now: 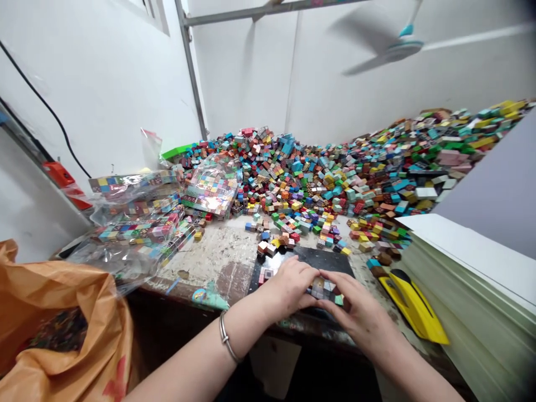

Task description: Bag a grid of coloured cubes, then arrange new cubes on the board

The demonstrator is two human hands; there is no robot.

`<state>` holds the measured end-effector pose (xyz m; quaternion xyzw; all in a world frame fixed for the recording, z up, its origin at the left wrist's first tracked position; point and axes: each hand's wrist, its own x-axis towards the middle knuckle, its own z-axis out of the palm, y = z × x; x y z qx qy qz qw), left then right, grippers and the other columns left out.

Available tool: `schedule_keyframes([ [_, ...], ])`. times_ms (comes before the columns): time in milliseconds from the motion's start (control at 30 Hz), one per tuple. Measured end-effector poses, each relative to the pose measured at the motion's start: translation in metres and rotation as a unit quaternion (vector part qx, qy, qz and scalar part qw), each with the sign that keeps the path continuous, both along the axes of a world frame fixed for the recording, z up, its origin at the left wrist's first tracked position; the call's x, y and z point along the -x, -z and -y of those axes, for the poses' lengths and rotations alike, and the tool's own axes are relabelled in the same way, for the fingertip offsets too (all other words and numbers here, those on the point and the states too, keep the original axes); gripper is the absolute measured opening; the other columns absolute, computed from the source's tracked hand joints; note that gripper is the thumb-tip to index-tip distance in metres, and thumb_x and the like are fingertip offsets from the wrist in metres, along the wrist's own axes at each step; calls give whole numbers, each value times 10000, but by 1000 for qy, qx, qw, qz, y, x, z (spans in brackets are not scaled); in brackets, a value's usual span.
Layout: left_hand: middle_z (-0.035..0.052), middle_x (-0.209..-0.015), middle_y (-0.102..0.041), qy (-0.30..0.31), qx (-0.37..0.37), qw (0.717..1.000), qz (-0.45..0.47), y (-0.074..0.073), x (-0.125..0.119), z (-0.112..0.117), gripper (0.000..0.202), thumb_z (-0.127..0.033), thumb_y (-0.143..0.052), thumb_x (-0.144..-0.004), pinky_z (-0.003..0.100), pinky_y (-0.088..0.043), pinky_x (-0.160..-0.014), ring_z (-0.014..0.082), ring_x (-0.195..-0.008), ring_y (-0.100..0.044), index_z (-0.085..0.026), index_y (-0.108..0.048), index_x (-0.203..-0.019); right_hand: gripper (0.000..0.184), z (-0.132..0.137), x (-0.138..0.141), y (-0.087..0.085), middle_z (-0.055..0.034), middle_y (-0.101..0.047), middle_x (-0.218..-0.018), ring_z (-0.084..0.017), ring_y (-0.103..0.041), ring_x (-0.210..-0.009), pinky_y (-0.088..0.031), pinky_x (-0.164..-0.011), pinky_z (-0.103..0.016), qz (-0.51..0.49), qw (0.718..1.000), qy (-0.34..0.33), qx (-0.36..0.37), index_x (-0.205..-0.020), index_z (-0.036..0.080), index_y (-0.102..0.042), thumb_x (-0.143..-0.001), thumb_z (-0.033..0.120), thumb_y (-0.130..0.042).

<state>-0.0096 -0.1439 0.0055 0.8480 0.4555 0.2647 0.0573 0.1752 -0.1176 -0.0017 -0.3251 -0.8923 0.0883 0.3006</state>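
The worktable has a worn, paint-stained top and stands before white walls, with a metal frame rising behind it and a fan overhead, its blades blurred. A heap of coloured blocks covers the back of the table and climbs toward the right. Clear plastic bags of patterned blocks lie at the left, above an open orange sack. A yellow tool lies just beside a pale green stack, which closes off the right side. At the front edge, over a black board, the left hand and right hand almost meet, each pinching small blocks between thumb and fingers. The fingers partly hide these blocks.
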Motion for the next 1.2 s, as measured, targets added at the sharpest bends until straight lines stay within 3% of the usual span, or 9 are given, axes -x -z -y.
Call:
schedule_keyframes([
  [167, 84, -1022, -600, -23, 39, 999, -5, 9, 0, -3, 474, -335, -668, -738, 420, -259, -1045, 201, -1008, -540, -142, -467, -1121, 325, -11, 5, 15, -116, -636, -1011, -229, -602, -907, -533, -744, -365, -12, 1000, -20, 5, -1113, 154, -540, -809, 267, -512],
  [267, 99, -1116, -569, -52, 16, 998, -19, 7, 10, 1, 635, -422, -723, -655, 482, -225, -1049, 235, -1077, -497, -170, -449, -1169, 272, -14, 5, 19, -111, -643, -985, -224, -603, -904, -522, -770, -366, -10, 1000, -24, 11, -1047, 158, -575, -803, 265, -520],
  [367, 110, -1202, -522, -67, -2, 998, -18, 3, 28, 8, 770, -487, -744, -589, 482, -243, -1042, 250, -1127, -453, -175, -427, -1218, 252, -12, 5, 17, -108, -637, -997, -220, -592, -924, -504, -803, -371, -1, 999, -20, 27, -1032, 159, -582, -805, 253, -526],
  [500, 89, -1170, -550, -80, -2, 997, -15, 2, 40, 15, 620, -462, -680, -685, 432, -318, -1000, 229, -1091, -473, -183, -476, -1200, 249, -9, 4, 12, -85, -640, -999, -213, -588, -923, -500, -797, -365, 8, 999, -20, 37, -1033, 186, -580, -794, 241, -538],
  [633, 45, -1118, -587, -78, -25, 996, -23, 5, 31, 17, 479, -458, -645, -729, 451, -237, -1036, 207, -1062, -489, -233, -539, -1138, 255, -8, 3, 11, -89, -643, -991, -213, -592, -916, -505, -791, -366, 13, 999, -26, 33, -1031, 169, -580, -788, 242, -549],
  [767, -6, -1011, -626, -79, -29, 996, -26, 6, 21, 14, 217, -384, -620, -780, 458, -186, -1040, 183, -1004, -507, -262, -617, -960, 252, -7, 3, 8, -95, -641, -986, -211, -600, -907, -514, -781, -358, 10, 999, -20, 41, -1023, 162, -583, -791, 249, -535],
  [967, 1, -991, -622, -136, -29, 990, -28, 4, 26, 9, 140, -329, -631, -776, 489, -188, -1022, 201, -977, -509, -230, -627, -873, 253, -4, 0, 3, -99, -639, -1007, -218, -599, -929, -511, -785, -357, 16, 997, -7, 74, -1030, 174, -576, -805, 263, -503],
  [1067, 24, -1061, -596, -147, -8, 989, -25, 3, 31, 10, 249, -360, -652, -751, 503, -197, -1024, 225, -1032, -490, -235, -614, -964, 257, -2, 2, 0, -92, -647, -996, -218, -603, -916, -507, -795, -368, 22, 997, -15, 79, -1033, 184, -573, -796, 259, -507],
  [1200, 110, -1229, -493, -131, 15, 991, 8, 2, 46, 17, 660, -477, -698, -666, 498, -250, -1022, 269, -1160, -410, -204, -468, -1220, 256, 2, 5, -5, -86, -656, -967, -214, -614, -883, -520, -763, -358, 13, 997, -23, 66, -1025, 187, -578, -788, 255, -508],
])
